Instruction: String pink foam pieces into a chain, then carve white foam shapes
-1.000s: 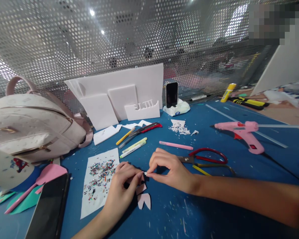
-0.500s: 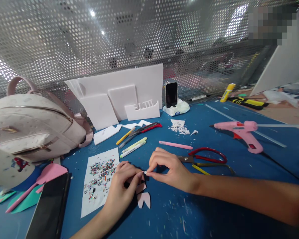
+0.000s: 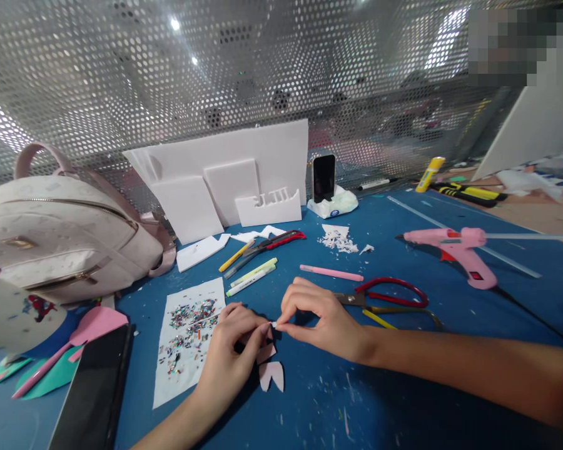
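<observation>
My left hand (image 3: 234, 340) is closed, its thumb and forefinger pinching near a small pink cut-out piece (image 3: 266, 354) that shows partly under it. A thin white stick (image 3: 205, 320) runs from its knuckles over the sheet of sequins; whether the hand holds it is unclear. The fingertips of my right hand (image 3: 326, 320) pinch a tiny white bit (image 3: 273, 324), right at my left thumb tip. Just below lies a pale pink piece with two rounded lobes (image 3: 271, 376). White paper (image 3: 169, 390) strewn with multicoloured sequins lies left of my left hand.
Red-handled scissors (image 3: 391, 294) and a pink pen (image 3: 331, 272) lie beyond my right hand. A pink glue gun (image 3: 455, 242) rests at right, its cord trailing. Markers (image 3: 252, 275), a red cutter (image 3: 281, 239), white foam boards (image 3: 274, 147), a phone (image 3: 91, 387) and a backpack (image 3: 65, 231) surround the work.
Both hands stay in nearly the same place and pose. The whole view has shifted very slightly.
</observation>
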The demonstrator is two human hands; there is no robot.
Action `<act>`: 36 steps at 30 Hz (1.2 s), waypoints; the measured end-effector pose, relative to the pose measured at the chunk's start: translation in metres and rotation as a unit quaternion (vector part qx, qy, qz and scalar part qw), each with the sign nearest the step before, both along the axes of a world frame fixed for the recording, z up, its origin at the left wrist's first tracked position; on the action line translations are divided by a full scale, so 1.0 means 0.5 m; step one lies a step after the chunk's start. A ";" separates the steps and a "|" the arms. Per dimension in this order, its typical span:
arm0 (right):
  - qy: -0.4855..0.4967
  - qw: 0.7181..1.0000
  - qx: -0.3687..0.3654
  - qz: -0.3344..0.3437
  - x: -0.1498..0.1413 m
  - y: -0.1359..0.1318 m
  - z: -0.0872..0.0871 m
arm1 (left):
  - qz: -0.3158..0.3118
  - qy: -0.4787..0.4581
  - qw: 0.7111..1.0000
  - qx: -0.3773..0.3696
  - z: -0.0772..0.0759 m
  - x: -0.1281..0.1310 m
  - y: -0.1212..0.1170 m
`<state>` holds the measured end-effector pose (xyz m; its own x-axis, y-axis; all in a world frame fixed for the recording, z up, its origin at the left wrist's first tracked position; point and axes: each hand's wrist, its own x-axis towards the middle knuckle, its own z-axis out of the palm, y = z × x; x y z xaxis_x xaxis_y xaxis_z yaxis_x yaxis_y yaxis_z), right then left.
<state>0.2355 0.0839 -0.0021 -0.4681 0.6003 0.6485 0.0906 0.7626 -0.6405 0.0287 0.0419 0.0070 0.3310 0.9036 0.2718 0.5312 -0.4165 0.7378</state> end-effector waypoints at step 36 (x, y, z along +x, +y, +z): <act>0.013 1.000 0.013 0.018 -0.001 -0.004 0.013 | -0.008 0.018 0.999 0.040 -0.004 0.001 -0.001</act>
